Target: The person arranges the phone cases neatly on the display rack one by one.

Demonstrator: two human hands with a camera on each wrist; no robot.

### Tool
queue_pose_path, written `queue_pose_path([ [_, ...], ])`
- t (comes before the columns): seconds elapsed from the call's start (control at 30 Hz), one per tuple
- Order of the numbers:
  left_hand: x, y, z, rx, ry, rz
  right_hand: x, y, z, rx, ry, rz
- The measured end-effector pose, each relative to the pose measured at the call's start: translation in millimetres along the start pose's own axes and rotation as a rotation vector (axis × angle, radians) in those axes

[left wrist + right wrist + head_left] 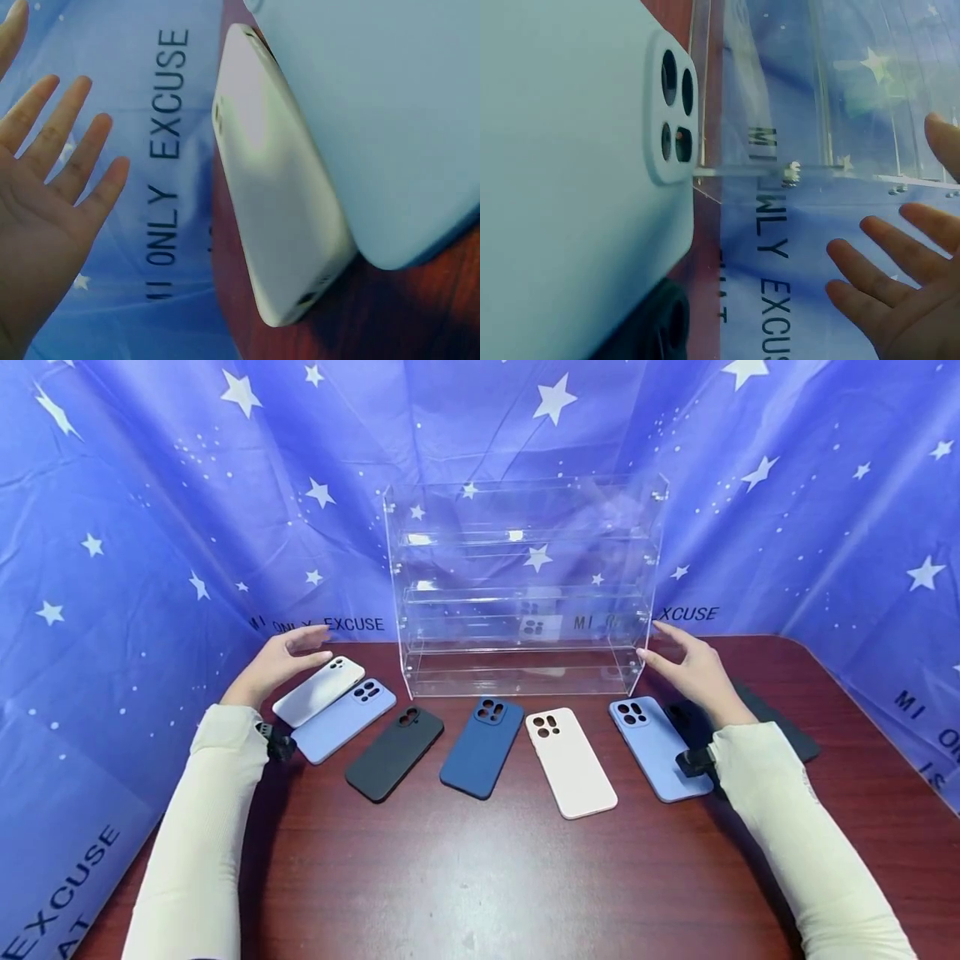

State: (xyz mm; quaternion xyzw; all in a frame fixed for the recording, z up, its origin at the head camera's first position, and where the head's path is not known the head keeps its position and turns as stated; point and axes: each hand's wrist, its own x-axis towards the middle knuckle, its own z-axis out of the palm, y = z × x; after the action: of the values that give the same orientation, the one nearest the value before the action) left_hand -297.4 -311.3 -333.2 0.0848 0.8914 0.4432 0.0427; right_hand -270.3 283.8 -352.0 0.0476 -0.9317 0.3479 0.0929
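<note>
A clear acrylic tiered rack (525,589) stands upright at the back of the table. My right hand (690,672) is beside its right side panel, thumb and fingertips right at the edge; the right wrist view shows that hand's fingers spread and straight, gripping nothing. My left hand (273,668) hovers just behind a white phone case (318,693), its fingers extended and apart in the left wrist view. That white case leans over a light blue phone case (330,732). Below my right wrist lies another light blue phone case (652,747), partly covered by the wrist camera.
Across the table between them lie a black phone case (395,756), a dark blue phone case (480,756) and a pale pink phone case (573,768). A dark phone case (783,727) is partly hidden behind the right forearm. A starry blue curtain (480,427) hangs behind.
</note>
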Motion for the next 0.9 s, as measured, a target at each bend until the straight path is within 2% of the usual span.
queue_pose_path([
  [0.13, 5.4, -18.9, -2.2, 0.001, -0.033, -0.008, 2.8, 1.6, 8.4, 0.036, 0.010, -0.010],
  [0.33, 12.9, -44.3, -5.0, -0.087, -0.068, -0.063, 4.2, 0.8, 15.5, 0.072, 0.028, -0.006],
  [0.47, 13.2, -55.7, -7.1, -0.130, -0.051, -0.097, 5.2, -1.8, 17.5, 0.086, 0.052, 0.019],
  [0.7, 11.5, -64.1, -3.0, -0.134, -0.102, -0.125, 7.2, -0.9, 21.3, 0.144, 0.126, 0.013],
  [0.9, 15.6, -64.9, 2.2, -0.124, -0.122, -0.122, 7.2, 3.6, 25.7, 0.173, 0.128, 0.007],
])
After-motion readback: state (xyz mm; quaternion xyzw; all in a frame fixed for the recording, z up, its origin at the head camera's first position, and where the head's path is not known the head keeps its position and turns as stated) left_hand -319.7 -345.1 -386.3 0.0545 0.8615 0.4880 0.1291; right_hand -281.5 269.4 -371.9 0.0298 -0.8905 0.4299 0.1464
